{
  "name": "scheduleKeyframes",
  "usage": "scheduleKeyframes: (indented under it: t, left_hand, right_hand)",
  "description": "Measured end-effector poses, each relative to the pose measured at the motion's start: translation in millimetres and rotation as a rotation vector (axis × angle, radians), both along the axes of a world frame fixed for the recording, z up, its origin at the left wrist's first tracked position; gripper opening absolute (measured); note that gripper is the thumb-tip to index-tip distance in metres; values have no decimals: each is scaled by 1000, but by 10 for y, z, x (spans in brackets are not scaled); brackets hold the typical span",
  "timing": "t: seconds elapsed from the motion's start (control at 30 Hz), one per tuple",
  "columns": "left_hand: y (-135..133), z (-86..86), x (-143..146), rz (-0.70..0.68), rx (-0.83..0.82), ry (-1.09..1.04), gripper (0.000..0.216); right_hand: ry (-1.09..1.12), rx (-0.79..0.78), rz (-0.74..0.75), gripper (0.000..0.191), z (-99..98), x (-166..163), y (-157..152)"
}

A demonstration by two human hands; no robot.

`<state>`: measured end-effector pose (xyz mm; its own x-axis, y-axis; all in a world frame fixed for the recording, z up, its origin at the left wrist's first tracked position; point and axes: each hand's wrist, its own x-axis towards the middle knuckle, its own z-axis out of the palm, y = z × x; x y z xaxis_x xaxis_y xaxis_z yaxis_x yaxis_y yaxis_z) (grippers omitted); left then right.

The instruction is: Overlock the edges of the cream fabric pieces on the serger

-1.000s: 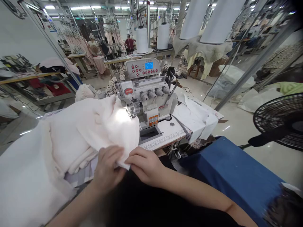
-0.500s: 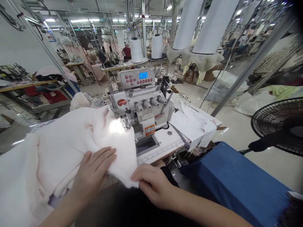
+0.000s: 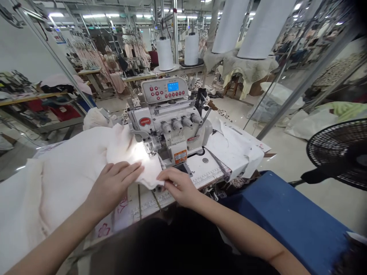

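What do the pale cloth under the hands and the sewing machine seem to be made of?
The pale cloth looks like a soft, matte knit or fleece, judging by its thick, loose folds; the exact fibre cannot be told. The overlock machine looks like off-white painted metal with a smooth sheen, though some covers could be plastic.

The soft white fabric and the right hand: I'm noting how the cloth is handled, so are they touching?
Touching: the head view shows the right hand pressed against the edge of the soft white fabric, with no gap between them.
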<state>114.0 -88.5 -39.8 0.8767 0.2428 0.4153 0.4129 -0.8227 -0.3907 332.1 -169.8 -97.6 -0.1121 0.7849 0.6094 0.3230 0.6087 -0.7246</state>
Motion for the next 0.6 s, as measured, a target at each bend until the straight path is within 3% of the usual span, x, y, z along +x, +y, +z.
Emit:
scheduleKeyframes:
  t: [0.2, 0.4, 0.5, 0.6]
  left_hand:
    - [303, 78, 39, 83, -89, 54, 38]
    - [543, 121, 121, 189, -196, 76, 25]
    - [615, 158, 167, 234, -269, 44, 27]
    - [730, 192, 229, 301, -324, 12, 25]
  right_hand:
    - [-201, 74, -68, 21, 88, 17, 274]
    - [-501, 78, -296, 21, 239, 6, 303]
    - [-464, 175, -376, 20, 141, 34, 201]
    - [-396, 170, -391, 21, -126, 67, 110]
